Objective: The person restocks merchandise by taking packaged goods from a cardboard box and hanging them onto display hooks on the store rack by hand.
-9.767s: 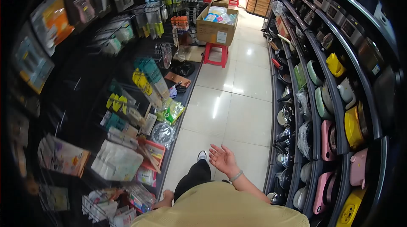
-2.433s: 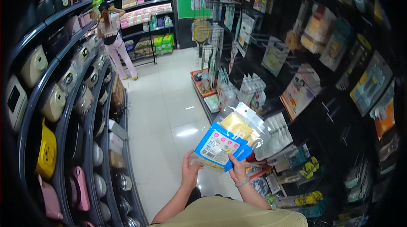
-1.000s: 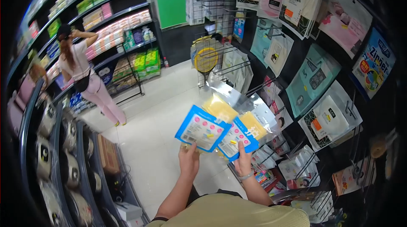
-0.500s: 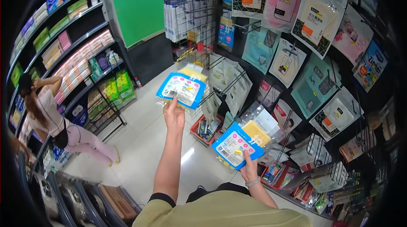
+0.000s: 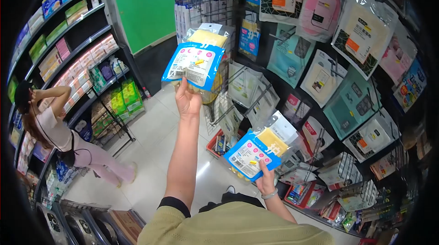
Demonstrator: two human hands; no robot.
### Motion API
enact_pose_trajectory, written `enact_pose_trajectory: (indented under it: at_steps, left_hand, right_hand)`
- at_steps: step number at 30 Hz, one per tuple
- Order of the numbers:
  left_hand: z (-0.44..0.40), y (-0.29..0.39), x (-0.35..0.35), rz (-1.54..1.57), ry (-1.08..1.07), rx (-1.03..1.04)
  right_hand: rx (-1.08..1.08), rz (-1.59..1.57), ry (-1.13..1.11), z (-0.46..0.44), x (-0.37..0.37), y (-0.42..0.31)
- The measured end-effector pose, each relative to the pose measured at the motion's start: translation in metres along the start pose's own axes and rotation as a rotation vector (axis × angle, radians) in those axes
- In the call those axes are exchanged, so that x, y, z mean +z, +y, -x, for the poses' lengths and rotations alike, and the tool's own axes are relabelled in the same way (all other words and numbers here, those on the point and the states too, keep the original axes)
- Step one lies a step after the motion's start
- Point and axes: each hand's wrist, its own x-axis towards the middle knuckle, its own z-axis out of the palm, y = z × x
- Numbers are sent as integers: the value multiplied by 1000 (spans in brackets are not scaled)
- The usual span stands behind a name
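Left packet [image 5: 194, 65] higher above tiled floor [image 5: 151, 153]

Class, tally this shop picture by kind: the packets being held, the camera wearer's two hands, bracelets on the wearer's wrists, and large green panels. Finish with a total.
Blue-edged plastic packets, one per hand: 2
Left hand and right hand: 2
Bracelet on the right wrist: 1
Large green panel: 1
Total: 6

Green panel [image 5: 144, 9] beside stocked shelves [image 5: 68, 34]
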Motion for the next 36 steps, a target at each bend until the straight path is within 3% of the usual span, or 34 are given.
enact_pose_trajectory:
  at_steps: [5,17,25,36]
  left_hand:
    - [-33,-3,5,-60,-51,13]
    - [-26,-25,-25,-59,64,-16]
    - [-49,-43,-57,-69,64,-39]
    - [-128,-130,-88,12,-4,-280]
  right_hand:
    - [40,-28,-42,-42,9,15]
    - [91,-8,-17,-95,7,-6]
    - [19,-16,65,-102,10,-13]
    - [-200,-53,277,-91,26,-9]
